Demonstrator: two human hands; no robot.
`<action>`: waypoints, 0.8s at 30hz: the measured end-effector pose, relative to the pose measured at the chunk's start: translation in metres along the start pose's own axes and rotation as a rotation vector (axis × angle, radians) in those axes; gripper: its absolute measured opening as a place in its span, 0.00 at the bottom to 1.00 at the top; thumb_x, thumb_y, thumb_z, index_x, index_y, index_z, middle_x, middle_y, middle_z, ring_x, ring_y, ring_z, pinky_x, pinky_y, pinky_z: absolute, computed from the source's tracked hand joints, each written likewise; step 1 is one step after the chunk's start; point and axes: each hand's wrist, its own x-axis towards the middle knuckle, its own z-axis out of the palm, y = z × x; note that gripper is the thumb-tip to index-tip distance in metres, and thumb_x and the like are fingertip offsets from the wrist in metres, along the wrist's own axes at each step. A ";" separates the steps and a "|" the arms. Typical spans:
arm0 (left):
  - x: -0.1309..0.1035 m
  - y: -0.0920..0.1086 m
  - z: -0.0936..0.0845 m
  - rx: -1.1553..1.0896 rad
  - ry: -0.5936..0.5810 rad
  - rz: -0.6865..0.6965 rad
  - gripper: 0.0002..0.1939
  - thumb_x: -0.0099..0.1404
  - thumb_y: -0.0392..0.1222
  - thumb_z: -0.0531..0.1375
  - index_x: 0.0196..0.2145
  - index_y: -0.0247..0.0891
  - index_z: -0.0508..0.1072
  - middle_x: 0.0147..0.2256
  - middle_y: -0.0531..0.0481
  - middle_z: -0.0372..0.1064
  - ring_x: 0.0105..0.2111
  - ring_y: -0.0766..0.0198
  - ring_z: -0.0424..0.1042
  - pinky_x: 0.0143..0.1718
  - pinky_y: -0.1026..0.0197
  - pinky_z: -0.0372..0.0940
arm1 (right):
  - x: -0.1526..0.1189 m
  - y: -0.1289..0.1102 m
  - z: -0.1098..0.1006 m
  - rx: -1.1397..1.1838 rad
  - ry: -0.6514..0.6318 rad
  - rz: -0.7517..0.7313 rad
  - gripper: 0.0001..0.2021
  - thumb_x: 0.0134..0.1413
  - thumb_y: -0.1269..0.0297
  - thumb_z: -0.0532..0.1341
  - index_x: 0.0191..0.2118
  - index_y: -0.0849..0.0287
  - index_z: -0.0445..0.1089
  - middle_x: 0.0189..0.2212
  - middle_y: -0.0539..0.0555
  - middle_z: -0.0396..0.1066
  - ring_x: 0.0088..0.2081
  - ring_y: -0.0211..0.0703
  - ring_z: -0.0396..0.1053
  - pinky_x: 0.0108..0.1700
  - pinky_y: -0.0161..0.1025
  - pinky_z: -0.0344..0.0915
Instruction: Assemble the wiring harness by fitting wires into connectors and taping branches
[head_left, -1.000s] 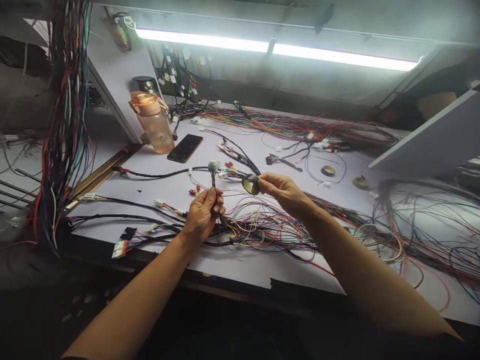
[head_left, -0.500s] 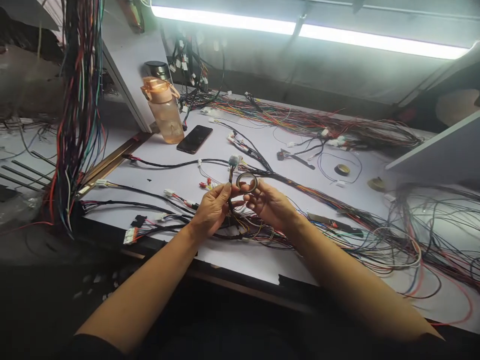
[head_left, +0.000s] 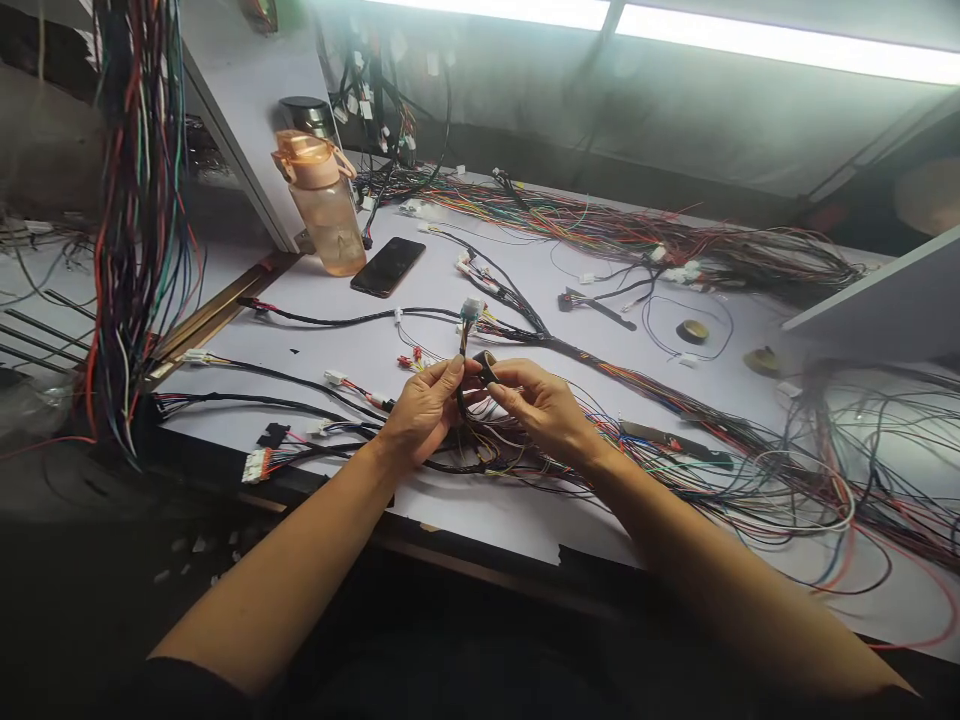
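My left hand point(head_left: 426, 408) pinches a wire bundle point(head_left: 465, 345) between thumb and fingers, just under its pale connector point(head_left: 472, 309), which points up. Close on its right, my right hand point(head_left: 541, 408) is closed on a roll of black tape point(head_left: 487, 366), tilted so that its ring shows nearly edge-on. The roll sits right beside the bundle; whether a strip of tape joins them is too small to tell. Below the hands, loose wires point(head_left: 517, 455) of the harness spread over the white table point(head_left: 480, 510).
Branches with a white-and-orange connector point(head_left: 257, 465) lie left. Behind stand a peach water bottle point(head_left: 326, 215) and a phone point(head_left: 388, 266). A taped trunk point(head_left: 592, 362) runs right, near another tape roll point(head_left: 692, 331). A long wire bundle point(head_left: 540, 215) lies along the back; wires hang at left point(head_left: 139, 230).
My right hand has turned the tape roll from facing me to nearly edge-on, and its fingers have closed around it. The left hand keeps its hold on the bundle. The camera view has shifted slightly.
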 end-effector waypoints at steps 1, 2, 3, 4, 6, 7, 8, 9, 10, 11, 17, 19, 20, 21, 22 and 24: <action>0.000 0.000 0.000 0.000 0.005 -0.008 0.13 0.56 0.47 0.68 0.31 0.34 0.76 0.34 0.47 0.75 0.37 0.61 0.74 0.37 0.60 0.69 | 0.000 0.001 0.000 -0.039 -0.019 -0.029 0.10 0.59 0.56 0.58 0.41 0.54 0.72 0.45 0.55 0.71 0.47 0.45 0.67 0.43 0.41 0.64; 0.000 0.001 0.000 0.010 0.008 -0.021 0.13 0.56 0.48 0.67 0.32 0.34 0.76 0.33 0.47 0.74 0.36 0.61 0.74 0.36 0.60 0.69 | 0.001 0.002 -0.002 -0.092 -0.009 -0.052 0.10 0.60 0.57 0.58 0.41 0.54 0.72 0.45 0.55 0.71 0.47 0.45 0.67 0.43 0.42 0.64; 0.000 0.001 0.000 0.030 0.014 -0.033 0.14 0.56 0.48 0.67 0.33 0.34 0.76 0.33 0.47 0.74 0.34 0.61 0.74 0.34 0.61 0.69 | 0.002 0.002 -0.004 -0.157 0.016 -0.072 0.10 0.59 0.57 0.58 0.41 0.54 0.72 0.44 0.55 0.72 0.46 0.46 0.67 0.43 0.42 0.63; 0.000 0.001 0.000 0.057 0.021 -0.040 0.15 0.56 0.49 0.67 0.33 0.34 0.75 0.32 0.47 0.73 0.33 0.62 0.74 0.32 0.61 0.69 | 0.002 0.001 -0.007 -0.227 0.040 -0.093 0.09 0.59 0.57 0.58 0.40 0.54 0.72 0.42 0.55 0.73 0.44 0.45 0.67 0.43 0.43 0.62; -0.001 0.000 0.000 0.116 0.035 -0.016 0.16 0.56 0.51 0.66 0.34 0.34 0.75 0.30 0.49 0.71 0.28 0.65 0.72 0.30 0.63 0.68 | 0.004 -0.004 -0.015 -0.364 0.064 -0.130 0.09 0.60 0.57 0.58 0.38 0.55 0.73 0.36 0.54 0.74 0.40 0.44 0.66 0.44 0.43 0.59; -0.001 0.000 0.001 0.140 0.039 0.011 0.16 0.56 0.51 0.66 0.34 0.34 0.75 0.27 0.51 0.69 0.26 0.68 0.69 0.29 0.64 0.67 | 0.005 -0.007 -0.018 -0.429 0.059 -0.148 0.10 0.61 0.57 0.57 0.37 0.56 0.73 0.34 0.53 0.74 0.38 0.44 0.65 0.43 0.42 0.58; -0.001 -0.001 0.002 0.154 0.037 0.038 0.16 0.57 0.51 0.66 0.34 0.34 0.74 0.25 0.53 0.66 0.23 0.70 0.66 0.27 0.65 0.66 | 0.005 -0.011 -0.021 -0.490 0.046 -0.166 0.11 0.62 0.57 0.56 0.36 0.56 0.73 0.32 0.52 0.74 0.36 0.43 0.64 0.43 0.42 0.56; -0.001 -0.002 0.003 0.164 0.029 0.058 0.16 0.57 0.51 0.65 0.34 0.34 0.74 0.22 0.55 0.62 0.21 0.72 0.63 0.25 0.67 0.64 | 0.005 -0.015 -0.023 -0.548 0.031 -0.179 0.12 0.62 0.57 0.55 0.35 0.56 0.73 0.31 0.52 0.74 0.36 0.43 0.63 0.42 0.41 0.55; -0.001 -0.003 0.004 0.172 0.018 0.074 0.16 0.58 0.51 0.65 0.33 0.34 0.74 0.20 0.56 0.59 0.20 0.73 0.59 0.24 0.68 0.61 | 0.006 -0.020 -0.024 -0.605 0.020 -0.188 0.13 0.63 0.57 0.54 0.34 0.56 0.72 0.30 0.51 0.74 0.35 0.42 0.63 0.42 0.41 0.53; -0.002 -0.004 0.005 0.183 0.009 0.088 0.16 0.59 0.51 0.64 0.33 0.34 0.74 0.19 0.57 0.55 0.19 0.74 0.55 0.22 0.69 0.59 | 0.006 -0.023 -0.023 -0.656 0.013 -0.193 0.14 0.64 0.57 0.53 0.33 0.56 0.72 0.30 0.51 0.74 0.34 0.42 0.62 0.41 0.41 0.52; -0.005 -0.009 0.004 0.278 -0.042 0.145 0.14 0.64 0.52 0.59 0.34 0.36 0.71 0.21 0.59 0.47 0.19 0.73 0.47 0.20 0.68 0.50 | 0.009 -0.030 -0.012 -0.811 0.030 -0.193 0.19 0.67 0.58 0.47 0.31 0.57 0.69 0.27 0.51 0.71 0.32 0.40 0.60 0.38 0.40 0.47; -0.007 -0.008 0.002 0.305 -0.072 0.140 0.13 0.65 0.50 0.57 0.36 0.36 0.70 0.22 0.58 0.48 0.20 0.72 0.48 0.21 0.67 0.49 | 0.009 -0.031 -0.010 -0.836 0.027 -0.194 0.19 0.68 0.59 0.46 0.31 0.57 0.68 0.26 0.50 0.70 0.32 0.40 0.60 0.37 0.40 0.47; -0.008 -0.007 0.002 0.332 -0.082 0.140 0.12 0.65 0.49 0.56 0.37 0.37 0.70 0.23 0.58 0.49 0.20 0.71 0.48 0.22 0.66 0.50 | 0.009 -0.032 -0.010 -0.854 0.026 -0.198 0.19 0.68 0.59 0.46 0.30 0.57 0.68 0.26 0.50 0.70 0.31 0.40 0.59 0.37 0.40 0.47; -0.009 -0.005 0.002 0.372 -0.087 0.146 0.12 0.65 0.48 0.56 0.37 0.37 0.70 0.23 0.57 0.50 0.21 0.71 0.50 0.23 0.66 0.52 | 0.009 -0.034 -0.009 -0.876 0.028 -0.202 0.19 0.68 0.59 0.46 0.29 0.57 0.67 0.25 0.50 0.69 0.30 0.40 0.59 0.37 0.40 0.46; -0.010 -0.004 0.002 0.421 -0.091 0.158 0.11 0.65 0.48 0.56 0.37 0.37 0.70 0.24 0.56 0.52 0.22 0.70 0.52 0.24 0.65 0.53 | 0.009 -0.036 -0.008 -0.901 0.034 -0.208 0.19 0.68 0.59 0.46 0.28 0.58 0.66 0.24 0.50 0.68 0.30 0.40 0.58 0.36 0.40 0.46; -0.012 -0.001 0.003 0.532 -0.095 0.188 0.11 0.66 0.48 0.56 0.36 0.37 0.69 0.27 0.54 0.56 0.25 0.69 0.55 0.27 0.64 0.55 | 0.010 -0.039 -0.006 -0.945 0.046 -0.223 0.19 0.68 0.60 0.46 0.26 0.58 0.64 0.23 0.51 0.67 0.29 0.40 0.57 0.36 0.40 0.46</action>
